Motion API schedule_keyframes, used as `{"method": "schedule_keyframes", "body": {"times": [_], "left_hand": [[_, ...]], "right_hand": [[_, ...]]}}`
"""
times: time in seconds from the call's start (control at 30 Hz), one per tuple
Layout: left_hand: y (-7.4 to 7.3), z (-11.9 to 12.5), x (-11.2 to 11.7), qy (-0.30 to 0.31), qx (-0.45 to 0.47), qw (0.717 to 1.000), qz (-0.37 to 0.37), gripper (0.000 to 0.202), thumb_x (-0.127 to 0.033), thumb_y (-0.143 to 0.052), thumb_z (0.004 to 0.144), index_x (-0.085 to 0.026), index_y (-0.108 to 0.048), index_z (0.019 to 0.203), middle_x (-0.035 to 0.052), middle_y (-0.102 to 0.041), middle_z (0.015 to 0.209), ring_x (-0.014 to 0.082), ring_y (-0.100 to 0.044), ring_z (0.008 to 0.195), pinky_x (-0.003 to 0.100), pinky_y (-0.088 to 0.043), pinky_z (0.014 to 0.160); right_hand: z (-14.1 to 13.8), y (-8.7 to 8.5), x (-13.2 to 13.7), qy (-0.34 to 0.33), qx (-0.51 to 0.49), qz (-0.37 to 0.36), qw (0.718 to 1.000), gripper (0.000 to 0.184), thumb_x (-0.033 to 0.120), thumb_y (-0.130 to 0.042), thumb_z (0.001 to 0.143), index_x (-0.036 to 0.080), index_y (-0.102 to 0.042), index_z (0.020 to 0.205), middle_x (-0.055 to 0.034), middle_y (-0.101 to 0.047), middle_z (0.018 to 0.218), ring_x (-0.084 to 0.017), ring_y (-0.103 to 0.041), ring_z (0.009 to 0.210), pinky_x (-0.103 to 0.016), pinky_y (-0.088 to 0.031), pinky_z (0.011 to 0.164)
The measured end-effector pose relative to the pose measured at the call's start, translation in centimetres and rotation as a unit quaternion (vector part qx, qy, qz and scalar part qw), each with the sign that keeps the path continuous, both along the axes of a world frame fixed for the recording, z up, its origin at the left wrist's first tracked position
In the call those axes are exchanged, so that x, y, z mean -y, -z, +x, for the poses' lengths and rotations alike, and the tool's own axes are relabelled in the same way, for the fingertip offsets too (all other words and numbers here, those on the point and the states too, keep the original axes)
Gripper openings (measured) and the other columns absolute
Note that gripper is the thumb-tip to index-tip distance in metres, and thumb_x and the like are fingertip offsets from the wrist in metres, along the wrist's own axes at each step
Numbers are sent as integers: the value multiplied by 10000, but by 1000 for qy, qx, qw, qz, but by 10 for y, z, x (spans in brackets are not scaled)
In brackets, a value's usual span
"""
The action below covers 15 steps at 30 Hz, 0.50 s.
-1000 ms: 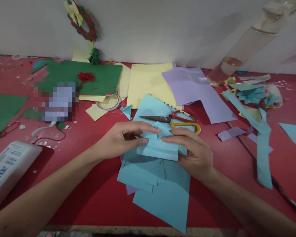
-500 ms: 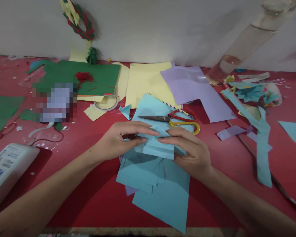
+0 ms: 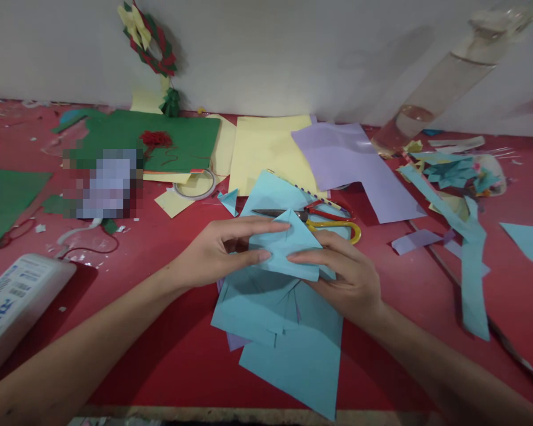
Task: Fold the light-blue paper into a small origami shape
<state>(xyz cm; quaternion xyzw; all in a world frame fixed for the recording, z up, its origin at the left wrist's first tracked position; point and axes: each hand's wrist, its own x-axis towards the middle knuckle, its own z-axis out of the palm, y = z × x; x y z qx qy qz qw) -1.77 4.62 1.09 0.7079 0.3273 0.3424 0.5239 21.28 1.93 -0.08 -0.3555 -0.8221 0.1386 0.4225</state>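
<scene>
Between both hands is a folded light-blue paper [image 3: 288, 239] with a pointed top and a flat lower edge. My left hand [image 3: 222, 248] is closed on its left side, thumb and forefinger lying on the near face. My right hand [image 3: 349, 272] pinches the right side, fingers on the front and the rest behind, partly hidden. Just beyond the paper lie scissors [image 3: 333, 223] with one red and one yellow handle, their blades partly covered. Beneath the hands, light-blue sheets [image 3: 302, 355] overlap on the red table [image 3: 160, 361].
Yellow paper [image 3: 266, 148], purple paper [image 3: 337, 154] and green paper [image 3: 190, 139] lie along the back. A tape roll [image 3: 211, 186] sits at centre left, a white box [image 3: 26, 296] at far left. On the right are blue strips [image 3: 474, 284], a thin stick [image 3: 510, 346] and a clear bottle [image 3: 435, 100].
The folded paper has been flattened and its pointed top now stands higher, over part of the scissors. Both hands stay on it with slight finger shifts. The view has shifted a little.
</scene>
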Motion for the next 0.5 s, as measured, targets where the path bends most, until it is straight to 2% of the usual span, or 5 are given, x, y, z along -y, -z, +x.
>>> {"method": "schedule_keyframes", "body": {"times": [0.13,0.3,0.4,0.5], "left_hand": [[1,1,1,5,6,1000,-26,406,-236,-680,834,-301,-625,1231,44,-604,1285,108,-618,813,149,-464,546],[1,1,1,-3,-6,999,-35,397,-240,-674,839,-327,-628,1224,29,-611,1269,45,-473,585,164,-370,453],[2,1,1,5,-5,999,-35,401,-247,-672,842,-334,-622,1231,22,-624,1247,39,-443,552,175,-345,434],[2,-1,1,10,-15,999,-33,413,-259,-672,844,-327,-611,1247,23,-619,1265,71,-551,648,176,-390,465]], "right_hand": [[0,0,-1,2,-4,-2,1000,126,200,-649,845,261,-727,923,-42,-661,918,-175,-653,834,-291,-561,712],[1,0,-1,-1,-8,0,1000,125,193,-647,845,263,-729,907,-42,-667,908,-173,-660,814,-282,-563,690],[2,2,0,15,-13,-5,1000,152,171,-661,824,266,-718,927,-39,-665,932,-174,-661,836,-280,-564,709],[2,6,2,19,-39,-10,999,247,166,-671,815,279,-674,1035,-36,-679,948,-194,-658,890,-312,-564,756]]}}
